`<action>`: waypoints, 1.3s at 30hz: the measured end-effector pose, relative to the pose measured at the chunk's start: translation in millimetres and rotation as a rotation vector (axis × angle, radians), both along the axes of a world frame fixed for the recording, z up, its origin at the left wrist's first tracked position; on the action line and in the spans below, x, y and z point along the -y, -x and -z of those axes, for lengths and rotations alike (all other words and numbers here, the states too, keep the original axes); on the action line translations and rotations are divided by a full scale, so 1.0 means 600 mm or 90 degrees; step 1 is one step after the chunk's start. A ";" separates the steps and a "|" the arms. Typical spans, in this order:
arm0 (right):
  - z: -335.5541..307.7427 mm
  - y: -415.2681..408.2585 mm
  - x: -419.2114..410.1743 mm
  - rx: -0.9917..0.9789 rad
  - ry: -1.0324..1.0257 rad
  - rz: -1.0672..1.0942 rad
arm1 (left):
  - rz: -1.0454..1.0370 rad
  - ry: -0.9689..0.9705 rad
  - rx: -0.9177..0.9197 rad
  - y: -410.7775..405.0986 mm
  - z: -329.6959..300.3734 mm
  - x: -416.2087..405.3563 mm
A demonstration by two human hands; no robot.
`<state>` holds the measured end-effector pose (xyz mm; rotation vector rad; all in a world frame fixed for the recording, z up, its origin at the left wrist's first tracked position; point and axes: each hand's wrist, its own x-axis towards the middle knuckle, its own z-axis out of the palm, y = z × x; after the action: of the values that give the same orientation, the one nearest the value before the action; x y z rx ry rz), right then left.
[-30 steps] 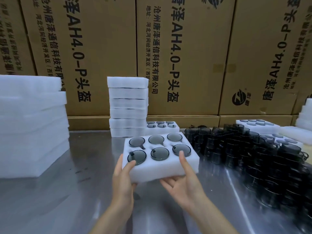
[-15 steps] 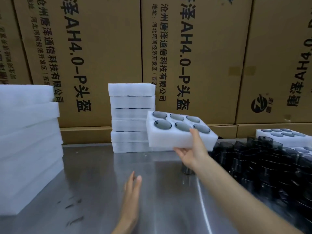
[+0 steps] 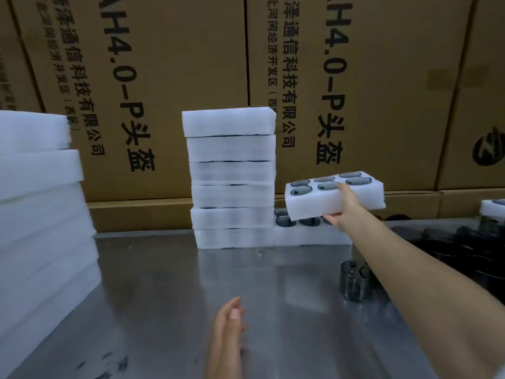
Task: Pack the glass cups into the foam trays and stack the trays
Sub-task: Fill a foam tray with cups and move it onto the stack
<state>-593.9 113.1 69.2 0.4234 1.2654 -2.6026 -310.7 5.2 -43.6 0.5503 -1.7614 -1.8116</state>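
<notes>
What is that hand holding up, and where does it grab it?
The right hand holds a white foam tray filled with dark glass cups; its grip is on the near long edge, thumb on top, fingers underneath. The left hand holds nothing.

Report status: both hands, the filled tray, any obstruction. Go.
Right hand grips filled tray, tilted above lone packed tray beside tall stack. Left hand open, empty. Nothing between the trays.

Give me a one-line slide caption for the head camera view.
Right hand carries a filled foam tray above a lone tray beside the tall stack; left hand hovers open.
</notes>
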 end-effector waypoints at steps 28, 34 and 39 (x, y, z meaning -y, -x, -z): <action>0.042 0.019 0.050 -0.260 -1.137 -0.188 | -0.062 0.051 0.002 0.000 -0.001 -0.027; 0.057 0.050 0.036 -0.372 -1.160 -0.138 | -0.049 0.019 -0.026 -0.006 -0.005 -0.033; 0.059 0.054 0.046 -0.423 -1.089 -0.252 | -0.032 0.046 -0.050 -0.010 0.000 -0.034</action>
<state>-626.1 85.3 33.9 -0.5118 3.0428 -0.7268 -304.6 25.4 -43.6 0.4842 -1.7373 -1.7049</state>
